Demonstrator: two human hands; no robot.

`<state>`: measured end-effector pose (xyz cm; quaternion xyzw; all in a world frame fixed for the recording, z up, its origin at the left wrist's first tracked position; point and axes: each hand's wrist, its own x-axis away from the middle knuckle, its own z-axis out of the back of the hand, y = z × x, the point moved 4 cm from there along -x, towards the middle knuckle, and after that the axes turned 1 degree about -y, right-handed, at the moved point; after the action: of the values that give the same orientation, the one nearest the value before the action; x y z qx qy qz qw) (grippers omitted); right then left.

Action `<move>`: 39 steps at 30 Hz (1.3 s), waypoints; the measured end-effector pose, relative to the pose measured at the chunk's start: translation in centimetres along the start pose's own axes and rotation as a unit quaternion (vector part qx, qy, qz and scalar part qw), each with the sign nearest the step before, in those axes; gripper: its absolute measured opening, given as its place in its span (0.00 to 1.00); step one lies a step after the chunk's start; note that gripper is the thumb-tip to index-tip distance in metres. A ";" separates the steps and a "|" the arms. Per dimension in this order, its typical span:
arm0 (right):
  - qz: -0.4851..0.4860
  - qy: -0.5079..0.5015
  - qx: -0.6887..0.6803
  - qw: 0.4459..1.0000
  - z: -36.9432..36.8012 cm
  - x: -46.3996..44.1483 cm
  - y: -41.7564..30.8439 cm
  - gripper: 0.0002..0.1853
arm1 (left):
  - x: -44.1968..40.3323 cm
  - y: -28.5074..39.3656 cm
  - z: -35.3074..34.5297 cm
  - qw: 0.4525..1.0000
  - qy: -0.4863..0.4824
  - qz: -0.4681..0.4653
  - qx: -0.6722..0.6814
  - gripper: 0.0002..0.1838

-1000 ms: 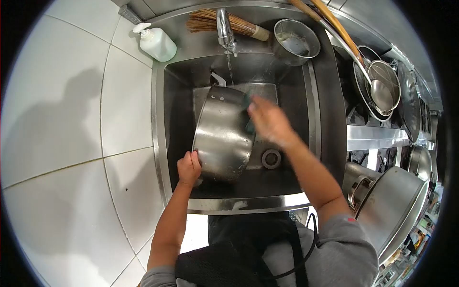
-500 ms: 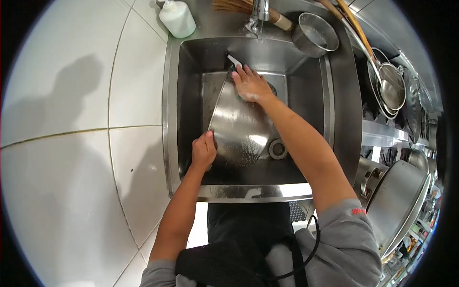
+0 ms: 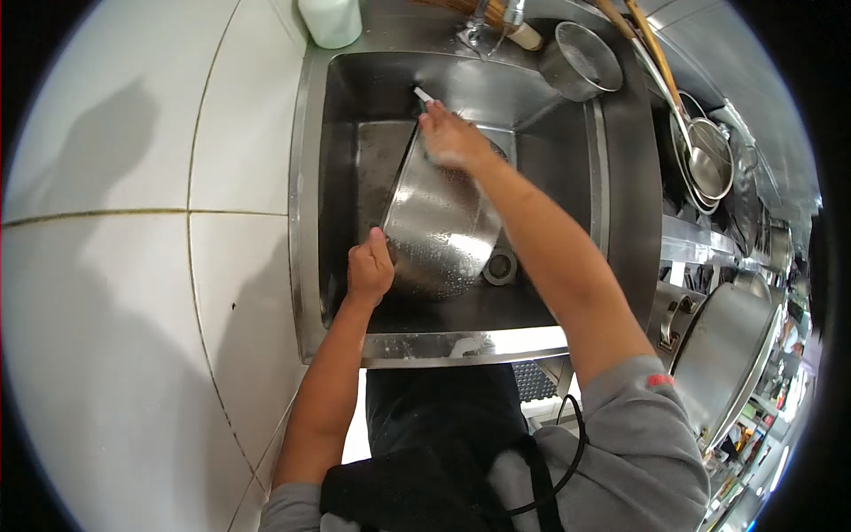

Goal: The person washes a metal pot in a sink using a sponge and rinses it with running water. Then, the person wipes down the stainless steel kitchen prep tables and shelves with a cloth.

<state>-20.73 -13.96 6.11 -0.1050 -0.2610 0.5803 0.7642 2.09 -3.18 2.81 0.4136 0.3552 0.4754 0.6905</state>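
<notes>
A stainless steel pot (image 3: 441, 213) lies on its side in the sink (image 3: 554, 199), its curved wall facing up and covered in water drops. My left hand (image 3: 370, 268) is closed on the pot's near left edge; the thumb shows, while the fingers are hidden behind it. My right hand (image 3: 454, 140) presses on the far part of the wall, slightly blurred. A green edge under its palm looks like a scouring pad, mostly covered by the hand. A pale handle-like piece (image 3: 423, 94) sticks out just beyond my right fingertips.
The drain (image 3: 500, 266) lies right of the pot. Behind the sink are a faucet (image 3: 514, 12), a brush (image 3: 525, 35), a small metal pot (image 3: 581, 62) and a white bottle (image 3: 331, 21). Strainers (image 3: 709, 160) and a large pot (image 3: 727, 355) stand at the right.
My right hand has shifted slightly over the pot's wall, with its fingers pointing more to the left. My left hand keeps its hold. The whole view has tilted a little.
</notes>
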 end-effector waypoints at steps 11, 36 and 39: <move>0.161 0.123 0.102 0.974 -0.3 10.7 -0.3 0.30 | 0.2 -1.3 0.0 0.999 -0.030 -0.014 -0.021 0.23; 0.168 0.174 0.073 0.967 -1.1 17.8 2.7 0.31 | -0.4 0.0 0.0 0.992 -0.029 -0.010 -0.120 0.21; 0.271 0.139 0.043 0.952 -2.1 22.0 1.0 0.29 | -0.5 0.1 0.2 0.987 -0.039 -0.037 -0.152 0.19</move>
<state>-16.28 7.34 9.93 -0.2183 -0.0890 0.7558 0.6108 2.03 -3.66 3.06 0.3085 0.2672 0.4813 0.7758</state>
